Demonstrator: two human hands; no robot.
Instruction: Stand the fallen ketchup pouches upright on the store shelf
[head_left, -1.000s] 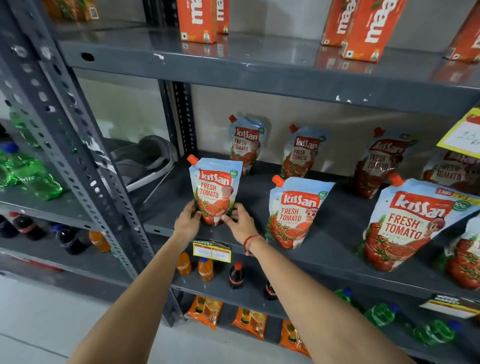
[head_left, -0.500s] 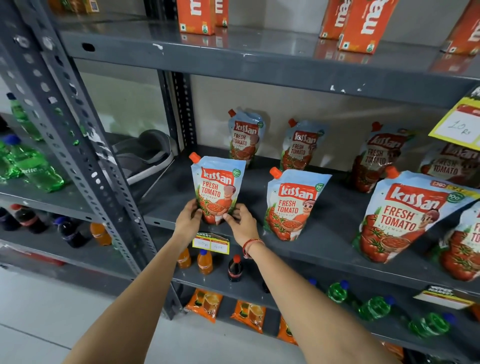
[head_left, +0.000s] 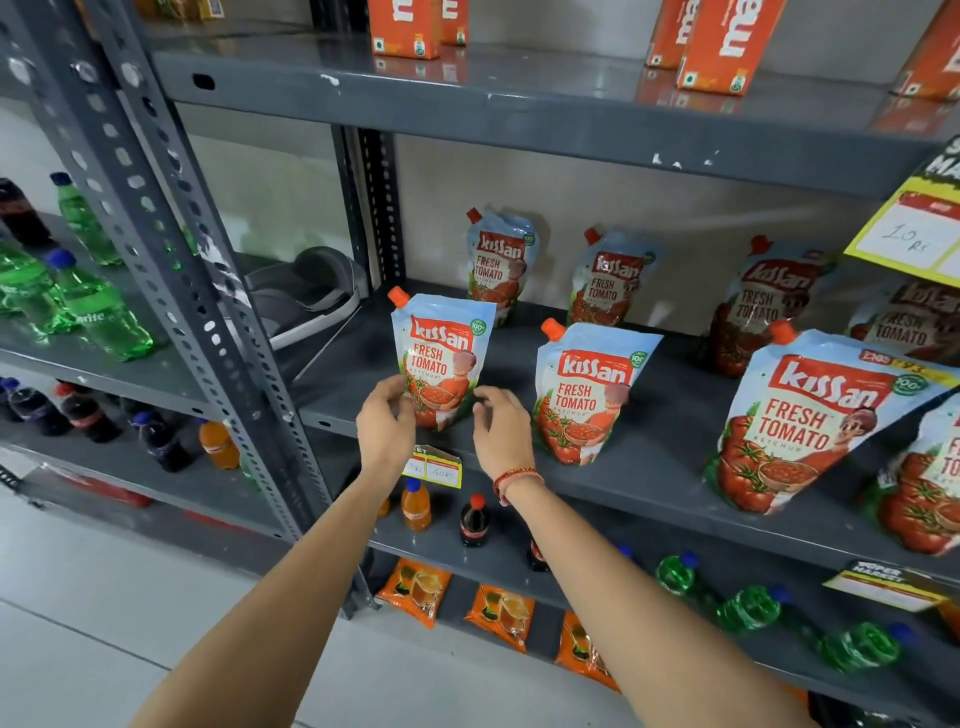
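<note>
Front-left ketchup pouch (head_left: 442, 358) stands at the shelf (head_left: 649, 483) front edge, long axis vertical, cap up; my left hand (head_left: 385, 423) pinches its lower left corner; my right hand (head_left: 503, 428) hovers released just beside its right; next pouch (head_left: 589, 392) lies nearer my right.

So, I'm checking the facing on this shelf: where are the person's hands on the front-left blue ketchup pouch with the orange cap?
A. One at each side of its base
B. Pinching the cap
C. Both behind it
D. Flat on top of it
A: the left hand and right hand flank the bottom of the upright blue ketchup pouch, fingers curled loosely; its orange cap is untouched.
</note>
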